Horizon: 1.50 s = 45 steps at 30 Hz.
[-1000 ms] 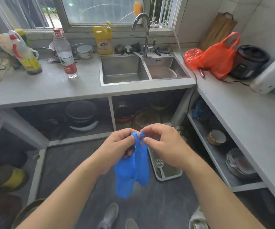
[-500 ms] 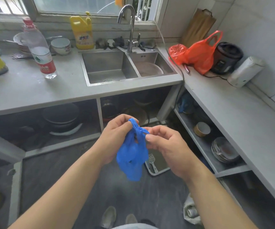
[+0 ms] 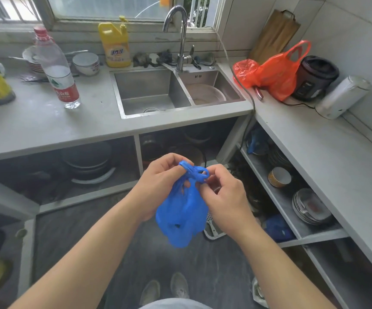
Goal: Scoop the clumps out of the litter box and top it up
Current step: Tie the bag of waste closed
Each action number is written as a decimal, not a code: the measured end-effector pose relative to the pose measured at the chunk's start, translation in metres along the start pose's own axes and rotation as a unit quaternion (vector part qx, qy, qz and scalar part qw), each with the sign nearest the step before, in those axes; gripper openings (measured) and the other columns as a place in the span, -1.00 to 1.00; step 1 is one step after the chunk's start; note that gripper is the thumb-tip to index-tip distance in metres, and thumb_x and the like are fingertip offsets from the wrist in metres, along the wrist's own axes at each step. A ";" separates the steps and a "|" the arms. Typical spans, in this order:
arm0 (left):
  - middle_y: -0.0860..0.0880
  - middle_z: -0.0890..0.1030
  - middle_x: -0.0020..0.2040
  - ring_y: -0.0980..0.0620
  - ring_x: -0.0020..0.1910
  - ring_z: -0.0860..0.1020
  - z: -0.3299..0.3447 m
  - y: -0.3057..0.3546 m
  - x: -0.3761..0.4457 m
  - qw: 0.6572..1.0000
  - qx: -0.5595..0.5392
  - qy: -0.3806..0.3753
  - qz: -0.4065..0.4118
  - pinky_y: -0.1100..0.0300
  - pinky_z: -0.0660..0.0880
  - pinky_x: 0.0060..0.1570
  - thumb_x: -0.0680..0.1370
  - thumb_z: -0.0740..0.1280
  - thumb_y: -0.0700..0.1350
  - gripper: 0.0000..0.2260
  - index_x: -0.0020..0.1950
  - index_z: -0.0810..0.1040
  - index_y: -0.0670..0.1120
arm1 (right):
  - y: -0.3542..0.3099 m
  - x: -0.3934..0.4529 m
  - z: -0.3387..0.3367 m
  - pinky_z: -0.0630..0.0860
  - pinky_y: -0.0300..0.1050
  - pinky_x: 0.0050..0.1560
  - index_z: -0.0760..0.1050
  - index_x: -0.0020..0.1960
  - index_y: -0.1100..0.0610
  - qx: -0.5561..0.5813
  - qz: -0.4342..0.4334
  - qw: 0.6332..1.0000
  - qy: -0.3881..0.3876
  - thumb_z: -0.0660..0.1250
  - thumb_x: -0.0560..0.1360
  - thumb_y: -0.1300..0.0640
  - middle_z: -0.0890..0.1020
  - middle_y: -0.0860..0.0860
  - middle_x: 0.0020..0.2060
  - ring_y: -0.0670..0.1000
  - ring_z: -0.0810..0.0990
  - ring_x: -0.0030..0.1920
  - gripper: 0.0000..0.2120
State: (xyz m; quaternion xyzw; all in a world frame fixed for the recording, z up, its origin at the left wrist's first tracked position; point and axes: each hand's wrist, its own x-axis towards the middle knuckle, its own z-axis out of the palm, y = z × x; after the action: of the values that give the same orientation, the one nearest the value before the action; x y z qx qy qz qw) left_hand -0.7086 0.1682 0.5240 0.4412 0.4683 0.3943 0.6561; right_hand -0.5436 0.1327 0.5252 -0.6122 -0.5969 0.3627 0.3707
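Observation:
A small blue plastic bag (image 3: pixel 181 217) hangs in front of me over the kitchen floor. Its two handles are twisted into a loop at the top. My left hand (image 3: pixel 158 186) pinches the handles from the left, and my right hand (image 3: pixel 223 197) grips the loop from the right. The bag bulges at the bottom with something inside that I cannot see. Behind the bag, on the floor, a corner of the grey litter box (image 3: pixel 214 234) shows, with a white slotted scoop (image 3: pixel 209 218) lying in it. Most of the box is hidden by the bag and my right hand.
An L-shaped counter (image 3: pixel 35 128) with a double sink (image 3: pixel 151 92) runs ahead and along the right. On it stand a water bottle (image 3: pixel 58 70), a yellow detergent jug (image 3: pixel 114 47), an orange bag (image 3: pixel 274 72) and a rice cooker (image 3: pixel 314 76). Open shelves below hold pots and dishes (image 3: pixel 310 206).
My hands have kept working the blue bag's handles, which are now twisted into a loop. The view has shifted, and the bag covers more of the litter box.

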 end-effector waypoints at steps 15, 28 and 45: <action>-0.23 0.62 -0.10 -0.09 -0.31 0.54 0.013 0.018 0.015 0.981 -0.173 -0.007 -0.082 0.13 0.58 -0.28 0.65 0.23 -0.30 -0.84 0.21 0.50 -0.22 | 0.008 0.020 -0.019 0.60 -0.04 -0.12 0.68 0.12 0.09 0.074 -0.175 0.982 -0.004 0.30 0.51 0.44 0.62 0.03 -0.07 0.09 0.65 -0.08 -0.64; -0.18 0.69 0.10 -0.12 0.04 0.64 0.013 0.031 0.016 0.998 0.012 -0.050 -0.048 -0.11 0.53 0.24 0.55 0.30 -0.36 -0.81 0.15 0.53 -0.24 | 0.009 0.029 -0.040 0.48 -0.37 -0.11 0.72 -0.04 0.05 -0.043 -0.108 0.990 -0.078 0.35 0.44 0.36 0.67 -0.19 -0.08 -0.10 0.64 -0.02 -0.72; 0.02 0.69 -0.13 -0.02 -0.09 0.68 0.042 0.016 0.012 0.963 0.217 0.076 0.142 -0.14 0.63 -0.02 0.43 0.44 -0.41 -0.71 -0.11 0.63 0.00 | 0.007 0.025 -0.051 0.59 -0.14 -0.16 0.51 0.17 -0.12 0.026 0.044 0.994 -0.096 0.41 0.51 0.07 0.64 0.01 -0.20 -0.09 0.61 -0.23 -0.74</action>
State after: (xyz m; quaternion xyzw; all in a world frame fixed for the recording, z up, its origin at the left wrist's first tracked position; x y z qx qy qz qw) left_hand -0.6667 0.1759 0.5434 0.6041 0.5235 0.4048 0.4440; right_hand -0.4948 0.1564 0.5420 -0.5903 -0.5922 0.4518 0.3111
